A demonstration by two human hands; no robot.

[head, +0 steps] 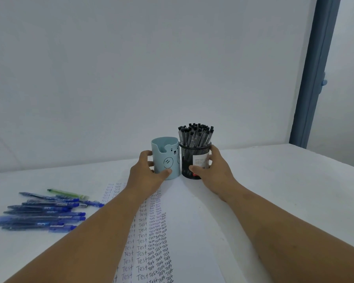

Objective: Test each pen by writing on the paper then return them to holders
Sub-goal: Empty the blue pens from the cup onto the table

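Observation:
Two holders stand side by side at the far end of the paper [192, 231]. My left hand [146, 172] grips the light blue bear holder [168, 158], which looks empty from here. My right hand [213, 170] grips the black mesh holder [194, 160], packed with several black-capped pens [195, 134]. The paper lies between my forearms and carries columns of the handwritten word "Test". A pile of several blue pens [45, 213] and one green pen [67, 193] lies on the table to the left.
The white table [294, 190] runs up to a white wall behind the holders. A blue door frame [315, 72] stands at the far right, beyond the table's corner.

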